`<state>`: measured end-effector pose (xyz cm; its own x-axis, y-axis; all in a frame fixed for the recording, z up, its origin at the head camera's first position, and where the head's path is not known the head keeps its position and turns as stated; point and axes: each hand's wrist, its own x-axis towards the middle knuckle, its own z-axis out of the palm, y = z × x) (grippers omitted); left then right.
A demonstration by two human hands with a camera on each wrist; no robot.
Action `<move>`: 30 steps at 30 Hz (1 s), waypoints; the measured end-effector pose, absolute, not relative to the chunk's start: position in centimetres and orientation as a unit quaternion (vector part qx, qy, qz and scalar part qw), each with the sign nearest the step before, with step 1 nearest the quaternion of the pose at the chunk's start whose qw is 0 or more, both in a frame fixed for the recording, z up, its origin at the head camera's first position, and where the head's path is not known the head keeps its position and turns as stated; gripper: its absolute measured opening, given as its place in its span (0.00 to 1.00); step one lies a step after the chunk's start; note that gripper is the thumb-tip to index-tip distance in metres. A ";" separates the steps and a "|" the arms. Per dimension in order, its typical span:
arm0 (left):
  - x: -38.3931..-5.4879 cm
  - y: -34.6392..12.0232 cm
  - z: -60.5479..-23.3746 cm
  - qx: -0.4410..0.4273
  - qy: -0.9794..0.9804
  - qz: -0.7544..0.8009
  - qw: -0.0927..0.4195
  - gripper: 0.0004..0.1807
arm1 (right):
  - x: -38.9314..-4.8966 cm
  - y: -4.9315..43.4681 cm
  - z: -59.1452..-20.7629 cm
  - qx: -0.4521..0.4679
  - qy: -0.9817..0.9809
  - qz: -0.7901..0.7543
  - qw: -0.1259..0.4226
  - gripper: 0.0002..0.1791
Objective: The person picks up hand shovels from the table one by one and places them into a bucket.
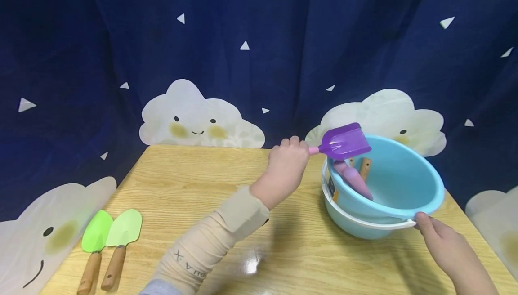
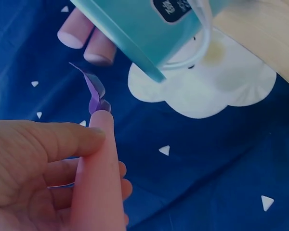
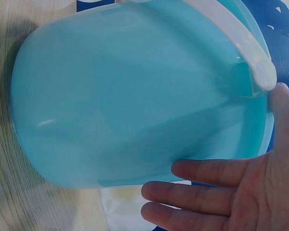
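Observation:
My left hand [image 1: 285,167] grips the pink handle [image 2: 100,178] of a purple toy shovel [image 1: 344,141]. The shovel's blade hangs over the left rim of a light blue bucket [image 1: 358,225]. Two pink handles [image 1: 356,181] lean against the rim inside the bucket, beside wooden handles [image 1: 365,169]; whatever lies deeper is hidden. At the bucket's right side, my right hand [image 1: 451,245] holds the rim, thumb by the end of the white bail [image 3: 243,43]. In the right wrist view its other fingers [image 3: 197,197] extend along the outer wall.
Two green trowels [image 1: 97,232] with wooden handles lie side by side at the left of the wooden table [image 1: 194,182]. A dark blue curtain [image 1: 243,11] with white triangles and clouds hangs behind the table. The bucket stands near the back right.

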<state>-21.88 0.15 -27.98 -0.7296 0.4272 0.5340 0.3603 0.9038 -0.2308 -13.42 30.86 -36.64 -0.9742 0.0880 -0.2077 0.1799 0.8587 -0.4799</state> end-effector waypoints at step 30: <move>-20.2 8.3 -26.1 -0.270 -0.948 0.128 0.110 0.09 | -13.1 31.0 -37.0 0.057 0.961 -0.264 0.052 0.36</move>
